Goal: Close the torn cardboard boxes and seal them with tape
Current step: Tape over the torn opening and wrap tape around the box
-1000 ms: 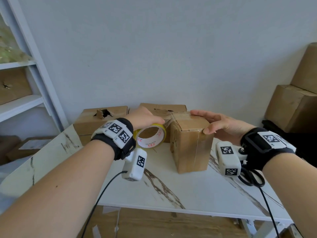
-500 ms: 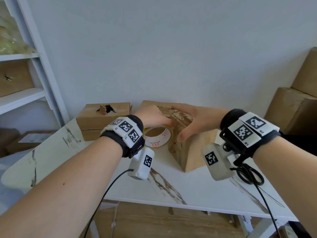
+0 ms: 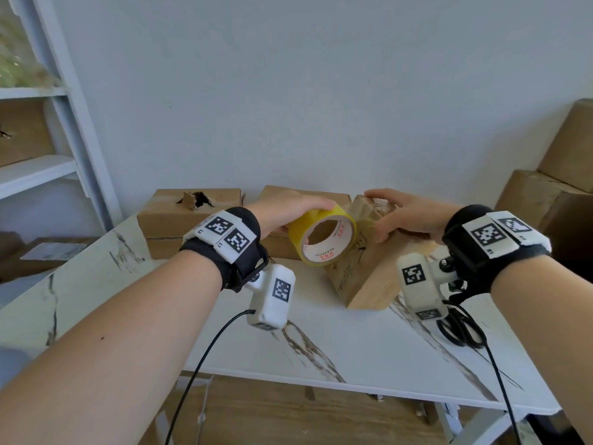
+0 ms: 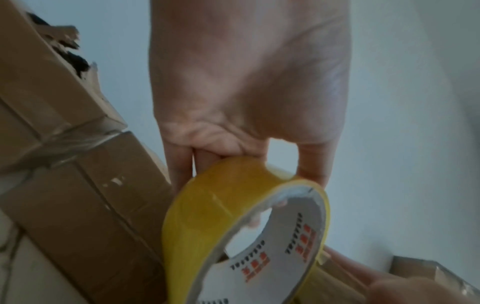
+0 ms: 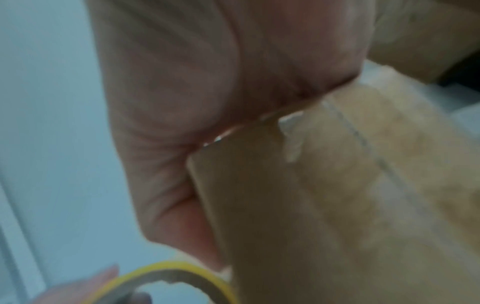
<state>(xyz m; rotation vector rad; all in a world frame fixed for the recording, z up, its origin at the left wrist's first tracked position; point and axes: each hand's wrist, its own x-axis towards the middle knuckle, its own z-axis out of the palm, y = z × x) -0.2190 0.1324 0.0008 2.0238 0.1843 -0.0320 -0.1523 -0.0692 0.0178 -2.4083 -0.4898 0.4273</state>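
My left hand (image 3: pixel 288 210) grips a yellow tape roll (image 3: pixel 321 236), fingers over its rim, and holds it off the table against the small cardboard box (image 3: pixel 362 277). That box is tipped on an edge, with its crumpled, taped face turned to the roll. My right hand (image 3: pixel 407 213) grips the box's raised top, fingers over it and thumb on the near side. In the left wrist view the fingers (image 4: pixel 182 164) hook the roll (image 4: pixel 233 216). In the right wrist view the palm (image 5: pixel 207 82) presses on the box's edge (image 5: pixel 337 205).
A flat box with a torn hole (image 3: pixel 189 213) and a second flat box (image 3: pixel 305 200) stand at the back of the white marble table (image 3: pixel 353 348). Black scissors (image 3: pixel 462 329) lie at the right. More cardboard boxes (image 3: pixel 545 200) stack at far right, with shelves (image 3: pixel 35 168) left.
My right hand went from lying flat on the upright small box to gripping it and tipping it onto an edge. My left hand lifted the tape roll off the table, up against the box.
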